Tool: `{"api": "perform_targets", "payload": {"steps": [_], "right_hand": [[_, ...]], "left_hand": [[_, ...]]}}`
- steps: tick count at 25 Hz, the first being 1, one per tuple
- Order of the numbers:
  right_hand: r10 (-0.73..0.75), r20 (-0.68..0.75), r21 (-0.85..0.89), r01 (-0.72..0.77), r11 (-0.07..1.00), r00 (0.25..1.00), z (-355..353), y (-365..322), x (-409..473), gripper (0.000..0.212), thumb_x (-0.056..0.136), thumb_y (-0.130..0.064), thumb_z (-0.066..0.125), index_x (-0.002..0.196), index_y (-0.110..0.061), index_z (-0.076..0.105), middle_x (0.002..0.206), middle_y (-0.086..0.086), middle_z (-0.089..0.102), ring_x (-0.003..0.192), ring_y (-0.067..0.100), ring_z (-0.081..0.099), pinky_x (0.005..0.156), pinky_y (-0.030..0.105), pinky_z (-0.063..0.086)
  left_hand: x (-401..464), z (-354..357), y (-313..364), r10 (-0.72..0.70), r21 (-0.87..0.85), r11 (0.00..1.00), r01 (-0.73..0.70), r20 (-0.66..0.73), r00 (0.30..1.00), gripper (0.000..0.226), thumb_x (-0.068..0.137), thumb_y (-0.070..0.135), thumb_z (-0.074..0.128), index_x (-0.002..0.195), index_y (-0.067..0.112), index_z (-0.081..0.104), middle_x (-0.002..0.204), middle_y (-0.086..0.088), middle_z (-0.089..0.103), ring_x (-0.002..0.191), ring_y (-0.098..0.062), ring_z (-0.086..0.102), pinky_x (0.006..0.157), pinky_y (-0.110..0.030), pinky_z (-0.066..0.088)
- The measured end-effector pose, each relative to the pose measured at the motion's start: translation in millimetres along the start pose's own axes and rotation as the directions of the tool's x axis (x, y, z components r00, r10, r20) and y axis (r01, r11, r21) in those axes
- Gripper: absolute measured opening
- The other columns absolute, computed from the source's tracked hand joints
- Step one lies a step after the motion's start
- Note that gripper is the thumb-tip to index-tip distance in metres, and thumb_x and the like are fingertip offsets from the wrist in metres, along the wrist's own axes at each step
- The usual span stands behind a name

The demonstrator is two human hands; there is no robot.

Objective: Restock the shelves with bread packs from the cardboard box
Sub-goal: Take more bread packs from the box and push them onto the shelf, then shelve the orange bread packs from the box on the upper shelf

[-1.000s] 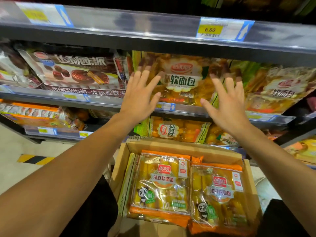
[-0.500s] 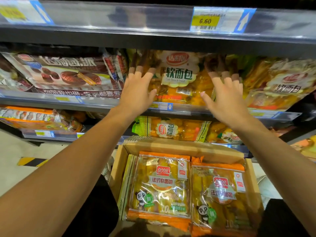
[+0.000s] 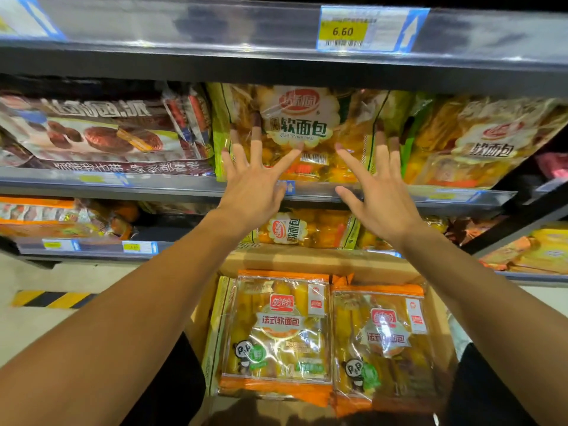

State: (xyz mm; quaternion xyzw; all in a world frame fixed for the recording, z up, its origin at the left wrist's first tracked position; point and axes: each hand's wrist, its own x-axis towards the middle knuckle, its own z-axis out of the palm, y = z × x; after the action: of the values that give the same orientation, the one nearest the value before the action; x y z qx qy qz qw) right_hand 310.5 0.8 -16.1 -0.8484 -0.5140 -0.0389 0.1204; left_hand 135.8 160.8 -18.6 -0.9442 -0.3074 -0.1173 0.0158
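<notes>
Both hands are reaching up to the middle shelf [image 3: 307,192] with fingers straight and spread, curling round nothing. The left hand [image 3: 252,186] is lying at about 11 o'clock from the frame's centre, its fingertips [image 3: 256,146] resting flat against the front of a yellow bread pack [image 3: 299,118] standing on that shelf. The right hand [image 3: 381,192] is lying at about 1 o'clock, its fingertips likewise touching the same pack's right part; whether they are pressing or only touching cannot be told.

The pack is standing upright at 12 o'clock, directly under the upper shelf edge carrying a yellow price label [image 3: 342,31] reading 6.60. A second pack of the same kind [image 3: 488,142] is leaning just beside it at 2 o'clock. A brown chocolate-pie package [image 3: 101,133] is lying at 10 o'clock on the same shelf.

At 6 o'clock, between the forearms, an open cardboard box [image 3: 316,261] is holding two orange-edged bread packs side by side: the left pack [image 3: 281,330] and the right pack [image 3: 384,342], touching along their inner edges. A thin yellow pack [image 3: 216,333] is standing on edge against the box's left wall. On the lower shelf, at the centre, another yellow pack [image 3: 295,229] is lying on its side behind the wrists.
</notes>
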Motion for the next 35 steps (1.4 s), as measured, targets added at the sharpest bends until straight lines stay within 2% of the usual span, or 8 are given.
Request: {"api": "perform_targets", "payload": {"steps": [3, 7, 13, 15, 21, 26, 29, 35], "right_hand": [[-0.017, -0.015, -0.024, 0.017, 1.0, 1.0, 0.2, 2.4, 7.7, 0.064, 0.102, -0.047, 0.045, 0.157, -0.046, 0.013, 0.145, 0.018, 0.032, 0.134, 0.039, 0.029, 0.11, 0.051, 0.037], [0.001, 0.014, -0.025, -0.001, 1.0, 1.0, -1.4, 1.2, 9.7, 0.066, 0.102, -0.047, 0.047, 0.157, -0.046, 0.011, 0.156, 0.021, 0.024, 0.144, 0.041, 0.021, 0.117, 0.05, 0.026], [-0.028, -0.153, 0.049, 0.036, 0.998, 0.988, -16.2, -4.4, 5.2, 0.062, 0.098, -0.039, 0.055, 0.153, -0.041, 0.026, 0.149, 0.015, 0.026, 0.14, 0.038, 0.025, 0.115, 0.051, 0.033], [-0.022, -0.161, 0.056, 0.031, 0.998, 0.987, -21.6, -5.5, 9.5, 0.059, 0.099, -0.041, 0.054, 0.152, -0.037, 0.03, 0.148, 0.016, 0.03, 0.138, 0.039, 0.028, 0.113, 0.053, 0.036], [0.086, -0.033, 0.098, -0.083, 0.992, 0.996, -30.8, -10.7, 28.1, 0.059, 0.099, -0.048, 0.052, 0.152, -0.032, 0.034, 0.15, 0.019, 0.036, 0.141, 0.04, 0.03, 0.109, 0.049, 0.037], [-0.024, -0.054, 0.208, 0.034, 0.977, 0.998, -35.9, -7.7, -10.3, 0.066, 0.098, -0.036, 0.059, 0.155, -0.037, 0.027, 0.166, 0.008, 0.01, 0.153, 0.035, 0.007, 0.119, 0.05, 0.022], [-0.085, 0.038, 0.262, 0.072, 0.962, 0.996, -39.0, 7.1, -53.6, 0.069, 0.098, -0.034, 0.062, 0.157, -0.035, 0.025, 0.168, 0.001, 0.002, 0.155, 0.028, 0.0, 0.122, 0.051, 0.015], [0.008, 0.276, 0.3, -0.094, 0.949, 0.961, -29.6, 42.1, -139.7, 0.074, 0.097, -0.038, 0.062, 0.159, -0.03, 0.022, 0.164, 0.005, 0.022, 0.152, 0.026, 0.021, 0.12, 0.043, 0.025]], "left_hand": [[6.6, 1.3, 2.2, -0.011, -0.005, 1.0, 0.011, -0.004, 1.0, 0.071, 0.099, 0.033, 0.047, 0.155, 0.05, 0.007, 0.152, -0.028, 0.02, 0.131, -0.057, 0.026, 0.111, -0.071, 0.017], [8.7, -2.5, 3.0, -0.005, 0.005, 1.0, 0.005, 0.033, 0.999, 0.071, 0.098, 0.033, 0.05, 0.155, 0.048, 0.011, 0.144, -0.026, 0.029, 0.129, -0.053, 0.03, 0.112, -0.07, 0.019], [5.2, -16.6, -4.1, -0.088, -0.127, 0.989, 0.073, -0.12, 0.989, 0.051, 0.094, 0.026, 0.052, 0.143, 0.034, 0.038, 0.147, -0.025, 0.028, 0.136, -0.054, 0.023, 0.113, -0.069, 0.021], [10.6, -22.6, -7.0, -0.116, -0.135, 0.985, 0.103, -0.091, 0.989, 0.049, 0.097, 0.03, 0.052, 0.144, 0.032, 0.04, 0.147, -0.024, 0.032, 0.138, -0.056, 0.019, 0.113, -0.068, 0.022], [19.9, -32.9, -7.0, -0.129, -0.117, 0.985, 0.129, 0.007, 0.992, 0.053, 0.098, 0.035, 0.053, 0.148, 0.026, 0.039, 0.145, -0.024, 0.038, 0.132, -0.051, 0.032, 0.112, -0.061, 0.029], [-2.3, -33.8, -5.3, -0.074, -0.123, 0.99, 0.072, -0.007, 0.997, 0.066, 0.093, 0.036, 0.058, 0.152, 0.03, 0.029, 0.158, -0.019, 0.021, 0.143, -0.05, 0.017, 0.117, -0.062, 0.021], [-40.0, -31.3, -3.0, 0.029, -0.182, 0.983, -0.018, 0.061, 0.998, 0.072, 0.093, 0.035, 0.061, 0.156, 0.027, 0.025, 0.164, -0.013, 0.013, 0.149, -0.043, 0.008, 0.118, -0.059, 0.019], [-127.3, -14.1, 3.3, 0.209, -0.337, 0.936, -0.098, 0.313, 0.927, 0.056, 0.095, 0.03, 0.061, 0.148, 0.024, 0.044, 0.15, -0.004, 0.047, 0.139, -0.027, 0.042, 0.108, -0.046, 0.042]]}}
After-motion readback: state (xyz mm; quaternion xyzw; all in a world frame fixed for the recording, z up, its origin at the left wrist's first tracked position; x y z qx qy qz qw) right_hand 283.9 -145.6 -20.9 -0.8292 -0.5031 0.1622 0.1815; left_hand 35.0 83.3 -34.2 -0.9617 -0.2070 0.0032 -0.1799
